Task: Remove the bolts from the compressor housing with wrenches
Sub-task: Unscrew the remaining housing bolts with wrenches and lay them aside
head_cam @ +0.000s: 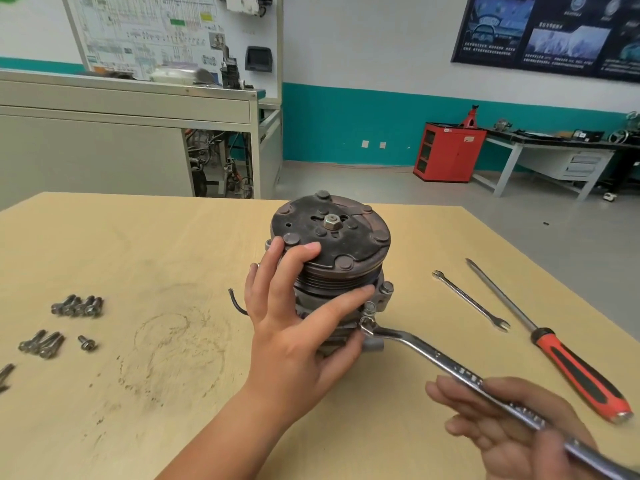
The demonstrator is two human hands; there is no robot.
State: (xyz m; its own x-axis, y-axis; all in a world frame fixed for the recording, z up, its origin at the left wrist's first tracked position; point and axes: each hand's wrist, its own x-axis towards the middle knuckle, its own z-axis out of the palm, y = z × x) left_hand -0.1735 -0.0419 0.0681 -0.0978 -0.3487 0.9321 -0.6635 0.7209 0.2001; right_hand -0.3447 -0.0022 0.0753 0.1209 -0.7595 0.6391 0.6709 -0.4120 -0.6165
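Compressor [341,237] in left hand [294,330], wrench [429,356] across right hand [512,431].

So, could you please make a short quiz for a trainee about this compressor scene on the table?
1. True or false: the left hand grips the compressor.
2. The wrench held by the right hand is set on: A) the centre nut; B) a housing bolt; C) nothing.
3. Which tool lies beside the spare wrench on the table?
Key: 1 true; 2 B; 3 the screwdriver.
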